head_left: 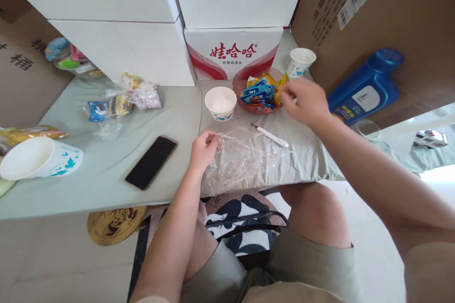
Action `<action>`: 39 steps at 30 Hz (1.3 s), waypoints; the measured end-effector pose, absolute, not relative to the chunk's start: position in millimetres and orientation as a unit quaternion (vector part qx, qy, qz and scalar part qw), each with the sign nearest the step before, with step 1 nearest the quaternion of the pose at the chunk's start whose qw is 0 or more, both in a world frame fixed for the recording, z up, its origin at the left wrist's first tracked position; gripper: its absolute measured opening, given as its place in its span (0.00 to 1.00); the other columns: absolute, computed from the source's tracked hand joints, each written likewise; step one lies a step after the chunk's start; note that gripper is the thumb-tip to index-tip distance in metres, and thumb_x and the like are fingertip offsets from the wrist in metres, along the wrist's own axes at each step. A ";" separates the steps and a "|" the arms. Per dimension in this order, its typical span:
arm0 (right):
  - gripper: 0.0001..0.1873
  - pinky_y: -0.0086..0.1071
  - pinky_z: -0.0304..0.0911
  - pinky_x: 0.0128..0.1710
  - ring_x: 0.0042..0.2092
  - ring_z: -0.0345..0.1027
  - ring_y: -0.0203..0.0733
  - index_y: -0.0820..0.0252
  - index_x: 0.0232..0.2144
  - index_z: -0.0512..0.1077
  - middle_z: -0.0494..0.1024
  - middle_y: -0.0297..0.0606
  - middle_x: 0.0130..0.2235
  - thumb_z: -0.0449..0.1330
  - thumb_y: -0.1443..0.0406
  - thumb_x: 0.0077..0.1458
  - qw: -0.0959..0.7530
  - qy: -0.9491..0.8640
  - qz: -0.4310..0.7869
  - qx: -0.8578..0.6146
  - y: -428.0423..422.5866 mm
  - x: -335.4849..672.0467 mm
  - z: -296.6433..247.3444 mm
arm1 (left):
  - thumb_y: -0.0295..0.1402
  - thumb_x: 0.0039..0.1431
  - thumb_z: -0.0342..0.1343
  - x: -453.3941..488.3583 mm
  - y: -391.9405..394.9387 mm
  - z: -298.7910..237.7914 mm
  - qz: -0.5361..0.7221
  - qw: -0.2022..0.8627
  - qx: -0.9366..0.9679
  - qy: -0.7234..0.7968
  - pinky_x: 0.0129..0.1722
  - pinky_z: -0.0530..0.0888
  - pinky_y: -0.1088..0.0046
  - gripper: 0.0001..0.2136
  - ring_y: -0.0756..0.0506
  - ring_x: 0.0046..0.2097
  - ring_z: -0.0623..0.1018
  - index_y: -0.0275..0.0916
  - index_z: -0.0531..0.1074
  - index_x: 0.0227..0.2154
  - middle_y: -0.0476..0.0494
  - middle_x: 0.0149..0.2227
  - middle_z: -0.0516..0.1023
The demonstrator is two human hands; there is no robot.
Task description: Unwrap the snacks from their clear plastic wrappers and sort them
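My left hand [204, 150] is closed in a pinch at the left edge of a crumpled clear plastic bag [245, 154] spread on the cloth. Raised beside the right rim of a pink glass bowl [239, 89], my right hand [306, 99] has its fingers curled together; whatever they hold, if anything, is too small to make out. Blue and yellow wrapped snacks [261, 91] fill the bowl. A white-handled craft knife [272, 136] lies on the bag. Just beyond my left hand stands a paper bowl [221, 104] with something whitish inside.
A black phone [151, 162] lies left of my left arm. Farther left are wrapped packets [124, 99] and a large paper tub [44, 158]. A paper cup [300, 62] stands behind my right hand, near a blue bottle [366, 87]. White boxes [232, 52] line the back.
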State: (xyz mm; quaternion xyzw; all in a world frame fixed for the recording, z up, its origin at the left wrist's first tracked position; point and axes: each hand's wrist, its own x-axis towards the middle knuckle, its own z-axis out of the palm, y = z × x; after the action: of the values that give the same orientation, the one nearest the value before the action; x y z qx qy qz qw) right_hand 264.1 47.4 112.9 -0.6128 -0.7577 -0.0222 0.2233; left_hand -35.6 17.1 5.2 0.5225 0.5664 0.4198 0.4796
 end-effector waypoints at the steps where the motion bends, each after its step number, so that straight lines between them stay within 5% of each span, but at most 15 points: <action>1: 0.14 0.45 0.68 0.46 0.44 0.74 0.51 0.59 0.38 0.76 0.79 0.47 0.40 0.53 0.58 0.63 0.234 -0.809 0.022 -0.539 28.8 260.0 103.9 | 0.34 0.57 0.56 -37.1 18.4 4.6 0.413 0.469 0.532 0.571 0.32 0.74 0.72 0.04 0.48 0.27 0.77 0.39 0.73 0.32 0.49 0.26 0.78; 4: 0.22 0.45 0.67 0.54 0.53 0.73 0.53 0.57 0.51 0.74 0.79 0.47 0.52 0.60 0.52 0.59 0.177 -0.901 0.145 -0.368 -23.2 250.7 65.9 | 0.33 0.56 0.58 -44.3 20.6 6.3 0.401 0.394 0.573 0.596 0.40 0.76 0.68 0.12 0.46 0.35 0.80 0.39 0.74 0.43 0.43 0.38 0.82; 7: 0.23 0.50 0.66 0.56 0.58 0.71 0.55 0.57 0.55 0.71 0.77 0.47 0.57 0.61 0.58 0.59 0.124 -0.901 0.142 -0.391 -55.2 246.6 30.9 | 0.31 0.54 0.59 -50.3 9.7 18.2 0.416 0.242 0.631 0.609 0.52 0.74 0.61 0.20 0.41 0.52 0.78 0.40 0.71 0.51 0.37 0.53 0.77; 9: 0.20 0.51 0.67 0.55 0.59 0.70 0.56 0.56 0.54 0.72 0.76 0.47 0.58 0.59 0.61 0.60 0.105 -0.891 0.129 -0.423 -64.1 245.3 18.4 | 0.33 0.56 0.59 -49.7 -9.2 30.6 0.392 0.175 0.696 0.575 0.58 0.71 0.59 0.16 0.40 0.56 0.75 0.39 0.72 0.49 0.37 0.53 0.77; 15: 0.07 0.46 0.69 0.50 0.56 0.73 0.53 0.55 0.37 0.75 0.79 0.41 0.55 0.56 0.67 0.61 0.117 -0.868 0.124 -0.466 -69.7 238.7 19.5 | 0.35 0.54 0.63 -38.5 -66.0 47.1 0.133 0.221 0.853 0.454 0.59 0.69 0.55 0.19 0.37 0.55 0.76 0.42 0.74 0.50 0.41 0.51 0.80; 20: 0.02 0.47 0.69 0.50 0.57 0.72 0.54 0.55 0.32 0.71 0.79 0.43 0.54 0.59 0.64 0.58 0.147 -0.863 0.140 -0.462 -82.7 241.1 28.6 | 0.26 0.55 0.54 -58.3 -55.6 38.0 0.109 0.253 0.807 0.522 0.40 0.72 0.70 0.11 0.45 0.37 0.77 0.42 0.76 0.40 0.48 0.33 0.77; 24: 0.06 0.47 0.68 0.52 0.55 0.73 0.52 0.55 0.29 0.68 0.82 0.42 0.50 0.57 0.66 0.60 0.214 -0.854 0.145 -0.451 -94.3 248.1 33.9 | 0.25 0.53 0.53 -72.7 -47.8 35.6 0.117 0.301 0.807 0.494 0.34 0.67 0.73 0.05 0.49 0.31 0.71 0.40 0.71 0.28 0.51 0.30 0.71; 28: 0.08 0.45 0.68 0.50 0.51 0.76 0.50 0.55 0.28 0.67 0.83 0.42 0.44 0.55 0.69 0.60 0.259 -0.835 0.129 -0.468 -99.6 255.5 32.3 | 0.25 0.49 0.53 -76.4 -49.0 40.2 0.124 0.337 0.803 0.476 0.35 0.67 0.72 0.07 0.50 0.33 0.70 0.40 0.60 0.22 0.49 0.33 0.71; 32: 0.08 0.45 0.68 0.45 0.38 0.77 0.48 0.56 0.31 0.72 0.83 0.39 0.35 0.53 0.66 0.60 0.175 -0.820 0.133 -0.528 -103.1 264.8 32.6 | 0.32 0.51 0.55 -79.5 -51.1 48.3 0.142 0.442 0.769 0.439 0.45 0.70 0.68 0.14 0.46 0.41 0.76 0.41 0.53 0.22 0.44 0.40 0.79; 35: 0.09 0.41 0.69 0.40 0.38 0.78 0.48 0.55 0.36 0.76 0.84 0.38 0.37 0.58 0.59 0.60 0.105 -0.831 0.214 -0.503 -106.0 268.3 47.5 | 0.35 0.51 0.57 -80.8 -52.3 51.3 0.155 0.483 0.732 0.455 0.48 0.71 0.66 0.13 0.45 0.44 0.78 0.42 0.55 0.24 0.43 0.43 0.81; 39: 0.15 0.36 0.69 0.37 0.39 0.78 0.45 0.55 0.40 0.78 0.84 0.38 0.39 0.53 0.57 0.64 0.161 -0.797 0.243 -0.529 -90.5 256.5 69.6 | 0.34 0.50 0.57 -77.3 -51.9 49.4 0.149 0.478 0.728 0.467 0.46 0.72 0.67 0.14 0.45 0.44 0.79 0.42 0.53 0.22 0.42 0.43 0.82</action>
State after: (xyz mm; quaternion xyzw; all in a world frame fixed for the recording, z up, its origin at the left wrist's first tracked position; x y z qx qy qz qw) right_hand 256.5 -90.5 69.6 -0.5293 -0.7967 0.2429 0.1614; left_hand -77.3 -51.9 49.4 0.7285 0.4673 0.1492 0.4783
